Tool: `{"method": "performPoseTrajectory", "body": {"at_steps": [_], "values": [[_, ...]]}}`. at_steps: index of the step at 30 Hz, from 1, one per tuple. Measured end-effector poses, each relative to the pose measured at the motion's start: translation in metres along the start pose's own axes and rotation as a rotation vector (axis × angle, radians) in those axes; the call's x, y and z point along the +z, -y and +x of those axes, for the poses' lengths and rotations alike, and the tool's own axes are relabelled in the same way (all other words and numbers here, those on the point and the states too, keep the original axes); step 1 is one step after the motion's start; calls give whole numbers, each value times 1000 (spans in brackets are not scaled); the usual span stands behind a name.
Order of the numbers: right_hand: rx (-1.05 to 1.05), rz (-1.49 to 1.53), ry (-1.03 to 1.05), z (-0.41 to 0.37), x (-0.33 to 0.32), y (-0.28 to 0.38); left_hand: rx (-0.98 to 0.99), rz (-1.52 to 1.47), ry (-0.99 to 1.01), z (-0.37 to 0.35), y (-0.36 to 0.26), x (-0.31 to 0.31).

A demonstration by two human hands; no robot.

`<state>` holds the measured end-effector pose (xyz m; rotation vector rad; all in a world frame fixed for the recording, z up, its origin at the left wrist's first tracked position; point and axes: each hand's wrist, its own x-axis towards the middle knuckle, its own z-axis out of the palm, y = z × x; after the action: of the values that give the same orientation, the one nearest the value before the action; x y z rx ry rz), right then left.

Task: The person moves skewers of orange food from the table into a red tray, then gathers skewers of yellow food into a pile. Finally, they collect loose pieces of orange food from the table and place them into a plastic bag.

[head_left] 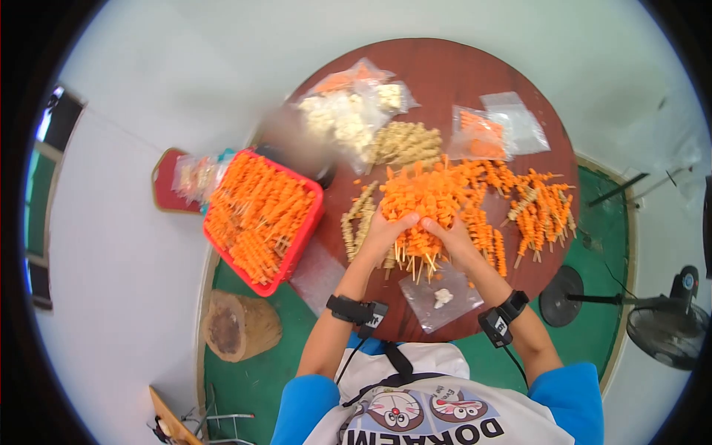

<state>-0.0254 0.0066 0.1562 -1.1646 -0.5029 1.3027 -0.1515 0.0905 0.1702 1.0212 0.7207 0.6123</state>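
Both hands are wrapped round one bunch of orange skewers (pixel 419 194) near the middle of the round table. My left hand (pixel 386 231) grips its left side and my right hand (pixel 451 236) its right side, with the thumbs close together in front. Pale stick ends point down toward my body below the hands. Beige skewers (pixel 359 222) lie left of my left hand, and more beige ones (pixel 406 142) lie behind the bunch. Right of my right hand are rows of orange skewers (pixel 482 237). A clear plastic bag (pixel 437 300) with a small white piece lies in front.
A red basket (pixel 302 259) full of orange skewers stands at the left. Bags of pale pieces (pixel 341 122) and orange pieces (pixel 480 135) lie at the back. A wooden stump (pixel 241 326) and a fan (pixel 667 326) stand on the floor.
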Motion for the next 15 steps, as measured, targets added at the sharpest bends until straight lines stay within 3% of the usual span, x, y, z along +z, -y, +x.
{"method": "performPoseTrajectory", "body": {"at_steps": [5, 7, 12, 15], "values": [[-55, 140, 99, 10, 88, 6, 59, 96, -91, -20, -51, -63], [-39, 139, 59, 12, 124, 8, -10, -16, -23, -31, -81, -85], [-108, 121, 71, 30, 226, -23, -22, 33, 37, -49, -132, -181], [-139, 281, 1, 45, 297, -50, -112, 117, 69, -57, -172, -240]]}}
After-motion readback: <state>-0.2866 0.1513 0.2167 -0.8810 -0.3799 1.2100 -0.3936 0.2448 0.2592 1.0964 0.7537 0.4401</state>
